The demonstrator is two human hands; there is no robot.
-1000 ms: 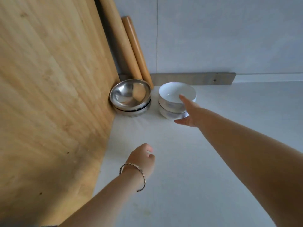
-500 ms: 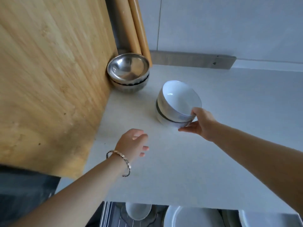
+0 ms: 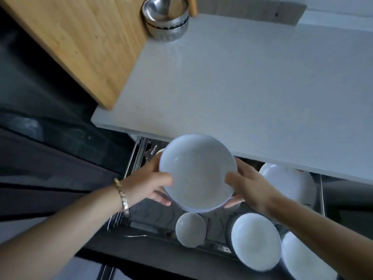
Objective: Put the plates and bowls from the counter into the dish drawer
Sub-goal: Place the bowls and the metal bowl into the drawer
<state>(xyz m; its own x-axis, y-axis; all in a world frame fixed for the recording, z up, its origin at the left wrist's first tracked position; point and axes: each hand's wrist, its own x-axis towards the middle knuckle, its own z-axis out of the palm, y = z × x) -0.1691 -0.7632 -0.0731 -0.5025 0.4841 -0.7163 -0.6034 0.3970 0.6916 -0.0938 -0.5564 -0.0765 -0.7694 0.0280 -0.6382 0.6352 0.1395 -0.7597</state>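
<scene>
Both my hands hold a stack of white bowls (image 3: 196, 172) in the air above the open dish drawer (image 3: 153, 229), just past the counter's front edge. My left hand (image 3: 150, 183) grips the stack's left side with the thumb over the rim. My right hand (image 3: 245, 185) grips its right side the same way. Only the top bowl's inside shows; the bowls beneath it are hidden. Two stacked steel bowls (image 3: 166, 19) stand on the white counter (image 3: 242, 81) at the back, beside the wooden board.
In the drawer lie a small white bowl (image 3: 189, 229), a dark-rimmed white bowl (image 3: 255, 241), another white bowl (image 3: 306, 259) at the lower right and a white plate (image 3: 290, 184) under the counter edge. A large wooden board (image 3: 80, 37) leans at the left.
The white bowl stack left the counter and came toward me over the drawer. My left hand, empty before, now holds its left side. The view tilted down, revealing the drawer.
</scene>
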